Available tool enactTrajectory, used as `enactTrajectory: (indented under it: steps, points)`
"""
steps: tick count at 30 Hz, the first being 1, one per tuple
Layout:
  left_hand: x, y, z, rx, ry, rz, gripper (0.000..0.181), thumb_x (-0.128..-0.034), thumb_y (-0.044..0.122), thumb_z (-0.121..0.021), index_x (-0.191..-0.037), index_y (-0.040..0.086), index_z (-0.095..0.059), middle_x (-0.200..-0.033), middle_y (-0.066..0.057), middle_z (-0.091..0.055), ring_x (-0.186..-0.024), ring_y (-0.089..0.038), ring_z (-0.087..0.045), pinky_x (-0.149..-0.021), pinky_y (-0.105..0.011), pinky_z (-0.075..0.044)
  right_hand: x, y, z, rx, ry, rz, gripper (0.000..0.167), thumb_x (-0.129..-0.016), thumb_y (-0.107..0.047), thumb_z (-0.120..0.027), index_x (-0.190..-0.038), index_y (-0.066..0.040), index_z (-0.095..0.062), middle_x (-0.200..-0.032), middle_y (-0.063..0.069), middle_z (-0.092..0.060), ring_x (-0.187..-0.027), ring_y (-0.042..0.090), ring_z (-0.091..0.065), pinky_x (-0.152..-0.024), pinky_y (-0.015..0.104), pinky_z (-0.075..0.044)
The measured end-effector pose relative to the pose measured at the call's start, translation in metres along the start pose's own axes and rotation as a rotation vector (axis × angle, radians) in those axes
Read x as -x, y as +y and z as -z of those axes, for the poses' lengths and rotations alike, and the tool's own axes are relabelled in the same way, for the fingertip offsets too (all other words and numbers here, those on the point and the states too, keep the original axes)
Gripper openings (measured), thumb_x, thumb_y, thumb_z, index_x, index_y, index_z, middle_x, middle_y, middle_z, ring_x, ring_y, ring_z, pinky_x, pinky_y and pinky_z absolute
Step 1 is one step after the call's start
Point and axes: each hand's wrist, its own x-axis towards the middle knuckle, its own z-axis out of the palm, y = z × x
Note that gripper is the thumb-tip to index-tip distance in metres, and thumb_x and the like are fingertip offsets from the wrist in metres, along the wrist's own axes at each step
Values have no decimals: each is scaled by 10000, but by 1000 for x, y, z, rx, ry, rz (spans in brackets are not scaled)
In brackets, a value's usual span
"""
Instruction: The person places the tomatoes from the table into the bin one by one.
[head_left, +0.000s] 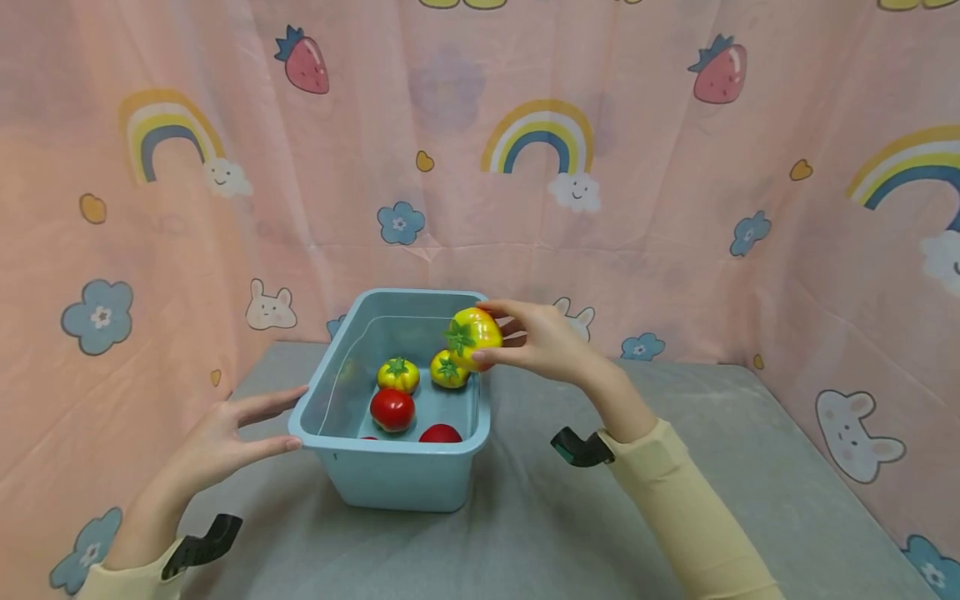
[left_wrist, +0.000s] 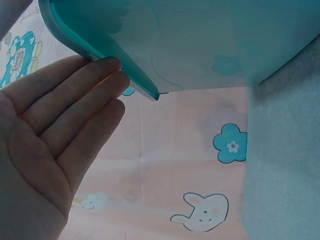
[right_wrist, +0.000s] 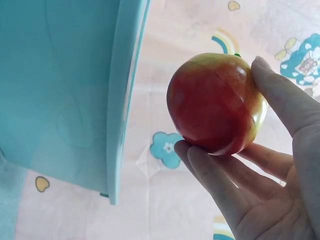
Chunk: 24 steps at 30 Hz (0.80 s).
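Note:
A light blue plastic bin (head_left: 397,477) stands on the grey cloth. My right hand (head_left: 546,340) holds a yellow tomato (head_left: 482,323) with a green leafy top between thumb and fingers, above the bin's right rim. In the right wrist view, the underside of this tomato (right_wrist: 212,105) is red. Straight fingers of my left hand (head_left: 213,437) touch the bin's left rim, the palm free of anything. Inside the bin lie two yellow tomatoes (head_left: 398,374), a red tomato (head_left: 392,410) and another red one (head_left: 440,434) partly hidden by the front wall. A red sliver shows beside them.
Grey cloth (head_left: 675,500) covers the table. A pink printed curtain (head_left: 480,258) hangs behind it and at both sides. Black wrist mounts (head_left: 581,447) sit at both sleeve cuffs.

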Motion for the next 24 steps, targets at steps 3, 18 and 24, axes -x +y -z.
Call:
enactTrajectory:
  steps: [3,18,24]
  points:
    - [-1,0,0,9,-4,1,589,-813,321,-750,-1358,250,-537,-1312,0,-595,-1107,169,-449,-885,-527,-494,-2,-3,-2,-13,-1,15,651,-786,-333,-776,-1345,-111,-528,-1237,65,-617,-1014,214,-656,-817,376,-554]
    - [-1,0,-1,2,-1,0,586,-809,326,-753,-1351,256,-543,-1309,-1,-597,-1102,170,-449,-878,-534,-496,1,2,1,-26,22,44,634,-792,-337,-767,-1343,-132,-529,-1269,66,-617,-1023,193,-666,-828,386,-549]
    - [0,0,0,24,-2,0,585,-812,318,-751,-1354,247,-542,-1317,-25,-592,-1114,146,-462,-866,-568,-488,14,7,5,-21,51,34,590,-801,-322,-763,-1319,-139,-549,-1255,74,-623,-1005,188,-676,-805,352,-556]
